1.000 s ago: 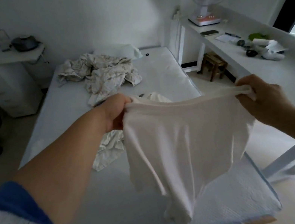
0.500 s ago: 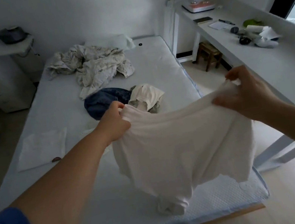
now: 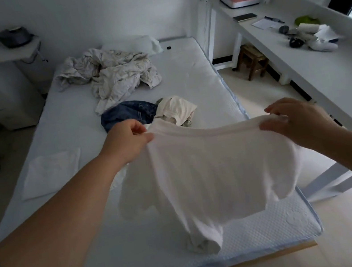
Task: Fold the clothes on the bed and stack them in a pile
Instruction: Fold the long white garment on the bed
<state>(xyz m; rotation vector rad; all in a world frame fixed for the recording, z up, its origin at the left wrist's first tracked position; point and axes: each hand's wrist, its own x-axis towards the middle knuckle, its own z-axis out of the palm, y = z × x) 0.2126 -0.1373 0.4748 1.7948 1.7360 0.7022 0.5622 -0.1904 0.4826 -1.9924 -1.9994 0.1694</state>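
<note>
Hands apart, each pinching top edge of white garment (image 3: 212,169): left hand (image 3: 128,139) at one corner, right hand (image 3: 297,121) at other. Long axis of held edge runs left to right between hands; cloth hangs below, lowest tip touching bed (image 3: 182,68). Landing place straight beneath, free. Folded white piece (image 3: 52,172) lies left. Farther: blue garment (image 3: 127,115), cream garment (image 3: 176,109), crumpled sheet (image 3: 112,74). Garment type unclear, probably shirt.

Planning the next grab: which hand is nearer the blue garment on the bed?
Left. The left hand pinches the white shirt just in front of the blue garment; the right hand grips the shirt's far end, well off to the right.
</note>
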